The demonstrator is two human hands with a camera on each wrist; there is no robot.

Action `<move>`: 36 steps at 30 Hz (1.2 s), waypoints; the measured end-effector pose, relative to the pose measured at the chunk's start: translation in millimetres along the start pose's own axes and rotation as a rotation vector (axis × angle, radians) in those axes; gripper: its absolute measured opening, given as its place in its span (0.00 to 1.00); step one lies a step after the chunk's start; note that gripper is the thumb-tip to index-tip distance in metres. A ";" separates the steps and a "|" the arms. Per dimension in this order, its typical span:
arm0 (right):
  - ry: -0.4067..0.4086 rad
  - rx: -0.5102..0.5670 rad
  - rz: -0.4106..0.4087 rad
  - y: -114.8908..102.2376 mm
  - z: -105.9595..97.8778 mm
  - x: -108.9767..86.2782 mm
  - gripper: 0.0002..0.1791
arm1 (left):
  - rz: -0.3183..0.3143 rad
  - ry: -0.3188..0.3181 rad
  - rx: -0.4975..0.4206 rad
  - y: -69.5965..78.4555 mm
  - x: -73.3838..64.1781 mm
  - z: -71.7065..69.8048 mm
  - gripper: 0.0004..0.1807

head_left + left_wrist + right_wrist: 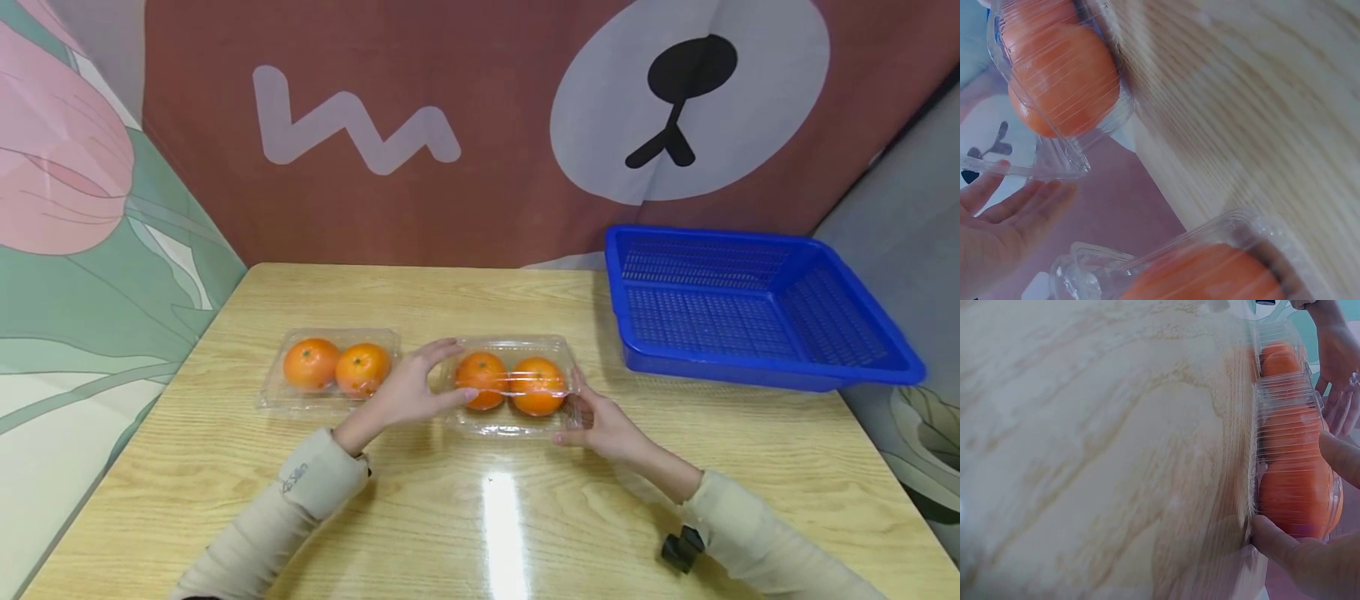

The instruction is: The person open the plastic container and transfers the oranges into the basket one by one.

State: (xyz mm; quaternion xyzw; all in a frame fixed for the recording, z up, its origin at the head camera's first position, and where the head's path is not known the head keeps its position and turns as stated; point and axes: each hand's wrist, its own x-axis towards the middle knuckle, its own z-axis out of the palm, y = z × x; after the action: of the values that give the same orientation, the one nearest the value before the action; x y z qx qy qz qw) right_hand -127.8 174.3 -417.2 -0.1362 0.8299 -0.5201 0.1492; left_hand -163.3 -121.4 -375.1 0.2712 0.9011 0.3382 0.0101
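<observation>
A clear plastic clamshell box [506, 429] with two oranges [537, 387] stands on the table in front of the person. My left hand [408, 387] holds its left end, thumb and fingers spread apart; in the left wrist view, the fingers [1035, 194] meet a thin plastic lid edge [1029, 170]. At the right end my right hand [611, 427] grips the box between thumb and fingers. How far the lid is raised is hard to tell. Behind the left wrist, a second clear box [273, 392] also contains two oranges [311, 364].
An empty blue plastic basket [738, 371] stands at the back right and overhangs the table's right edge. The wooden table [420, 517] reaches a printed cloth wall [487, 208] at the back. Patterned cloth also hangs at the left and right.
</observation>
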 end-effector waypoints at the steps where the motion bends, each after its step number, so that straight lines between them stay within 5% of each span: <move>1: -0.001 0.002 0.002 0.1 0.1 0.0 0.56 | -0.005 0.007 -0.012 -0.4 0.7 -0.2 0.36; 19: 0.001 -0.021 0.031 0.0 0.6 0.5 0.57 | -0.108 0.075 -0.259 -5.4 10.1 -4.0 0.27; 36: -0.005 -0.017 0.048 -2.4 0.8 -0.7 0.57 | -0.084 0.141 -0.363 -7.8 14.3 -5.8 0.25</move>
State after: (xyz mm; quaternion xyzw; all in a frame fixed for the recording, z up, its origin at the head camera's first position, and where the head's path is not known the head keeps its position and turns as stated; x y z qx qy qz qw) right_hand -126.7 172.9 -415.3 -0.1187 0.8370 -0.5088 0.1627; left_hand -180.3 -122.7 -373.1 0.2028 0.8342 0.5128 0.0097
